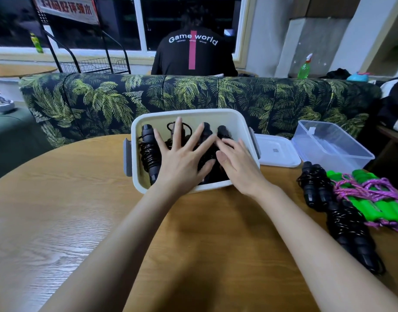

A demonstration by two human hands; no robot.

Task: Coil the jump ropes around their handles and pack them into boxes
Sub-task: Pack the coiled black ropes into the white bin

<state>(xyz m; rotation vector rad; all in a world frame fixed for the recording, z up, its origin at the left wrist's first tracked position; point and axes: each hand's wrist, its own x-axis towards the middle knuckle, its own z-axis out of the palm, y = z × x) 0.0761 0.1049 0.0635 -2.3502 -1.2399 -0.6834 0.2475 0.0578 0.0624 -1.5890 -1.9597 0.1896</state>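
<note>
the left hand [182, 161] and right hand [238, 168] are bare, with slim fingers and short, plain nails. the left forearm [126, 244] and right forearm [317, 244] are bare as well, uncovered from the wrists down to the lower edge of the view.

Palm-print sofa [193, 97]; dark windows [117, 21]
</note>
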